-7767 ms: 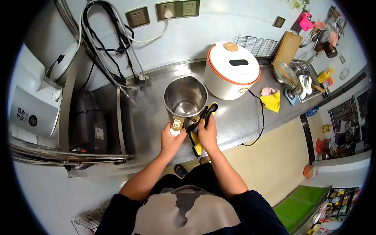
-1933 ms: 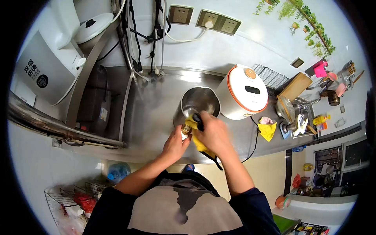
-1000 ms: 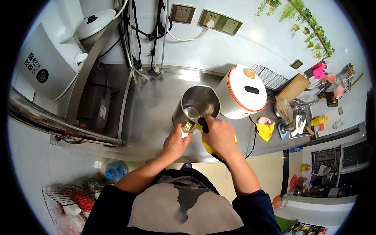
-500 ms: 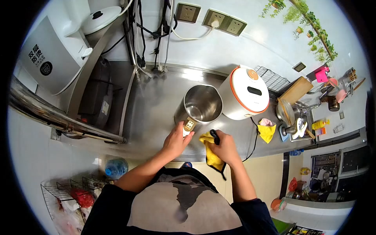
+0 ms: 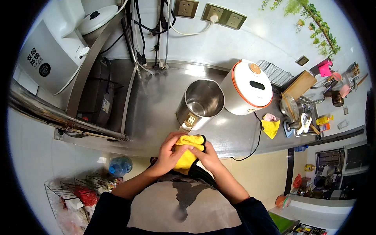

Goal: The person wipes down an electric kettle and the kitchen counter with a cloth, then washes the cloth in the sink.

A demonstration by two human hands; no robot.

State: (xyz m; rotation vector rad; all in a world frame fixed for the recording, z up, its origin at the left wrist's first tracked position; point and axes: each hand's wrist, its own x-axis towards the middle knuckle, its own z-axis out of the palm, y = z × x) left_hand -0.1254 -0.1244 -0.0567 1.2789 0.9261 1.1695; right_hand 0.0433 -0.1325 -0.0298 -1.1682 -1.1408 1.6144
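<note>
Left hand (image 5: 167, 156) off pot handle (image 5: 190, 120), joins right hand (image 5: 208, 158)

Head view: half a second ago left hand held the pot handle; now fingers of both hands are clamped on the yellow cloth (image 5: 187, 157), bunched at the counter's (image 5: 147, 121) front edge, near the steel pot (image 5: 201, 102). Steel pot stands unheld beside the rice cooker (image 5: 248, 92), so handling is all on the cloth.

You stand in a kitchen: steel counter (image 5: 152, 105), rice cooker (image 5: 244, 92), cutting board (image 5: 300, 84), strainer (image 5: 289, 107) and hanging utensils (image 5: 344, 91) show it.
</note>
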